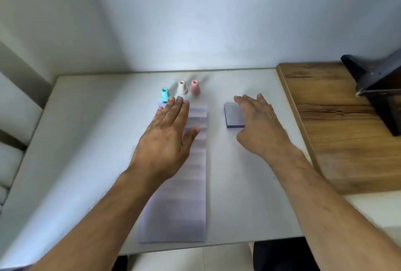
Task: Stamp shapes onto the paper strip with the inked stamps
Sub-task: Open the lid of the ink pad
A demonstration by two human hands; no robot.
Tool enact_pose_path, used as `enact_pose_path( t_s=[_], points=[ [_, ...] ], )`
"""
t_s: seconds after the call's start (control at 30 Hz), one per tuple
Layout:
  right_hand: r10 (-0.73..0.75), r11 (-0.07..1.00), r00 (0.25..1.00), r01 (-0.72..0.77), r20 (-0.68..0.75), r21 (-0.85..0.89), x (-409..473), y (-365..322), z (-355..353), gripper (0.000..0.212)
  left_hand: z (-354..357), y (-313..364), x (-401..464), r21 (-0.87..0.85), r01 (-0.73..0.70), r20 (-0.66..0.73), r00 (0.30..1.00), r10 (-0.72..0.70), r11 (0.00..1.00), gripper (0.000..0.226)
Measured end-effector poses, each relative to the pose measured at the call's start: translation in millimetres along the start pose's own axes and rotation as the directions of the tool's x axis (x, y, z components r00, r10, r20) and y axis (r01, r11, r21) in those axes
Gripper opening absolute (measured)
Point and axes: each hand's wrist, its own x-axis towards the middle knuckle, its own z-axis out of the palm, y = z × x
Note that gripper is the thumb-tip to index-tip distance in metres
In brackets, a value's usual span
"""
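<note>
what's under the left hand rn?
The left hand lies flat, fingers straight, over the far end of the long pale lilac paper strip on the white table. Any stamped marks beneath it are covered.

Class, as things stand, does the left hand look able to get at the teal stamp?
Probably yes: the left hand lies open over the paper strip, fingertips just short of the teal stamp, with nothing between.

L hand (pixel 168 127): palm down, fingers straight & together, thumb out to the side.
R hand (pixel 259 123): palm down, fingers extended, slightly spread.
Forearms: both bare, reaching fwd.
</note>
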Motion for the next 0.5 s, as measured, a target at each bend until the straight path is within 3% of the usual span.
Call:
enact_pose_path(
  t_s=[0.2,0.33,0.5],
  points=[
    [0.059,0.995,0.995,-0.065,0.081,0.070,1.5,4.5,2.5,0.085,6.7,20.7,14.7,0.007,-0.061,-0.029,0.998,0.062,0.998,0.071],
    [0.041,0.994,0.998,-0.045,0.042,0.098,5.2,6.8,2.4,0.085,13.3,31.7,28.1,0.058,-0.137,-0.044,0.989,0.140,0.989,0.071],
    [0.033,0.992,0.997,-0.025,-0.065,0.122,5.3,11.6,-0.2,0.082,22.7,50.3,58.6,0.113,-0.236,0.052,0.971,0.231,0.965,0.075]
  ],
)
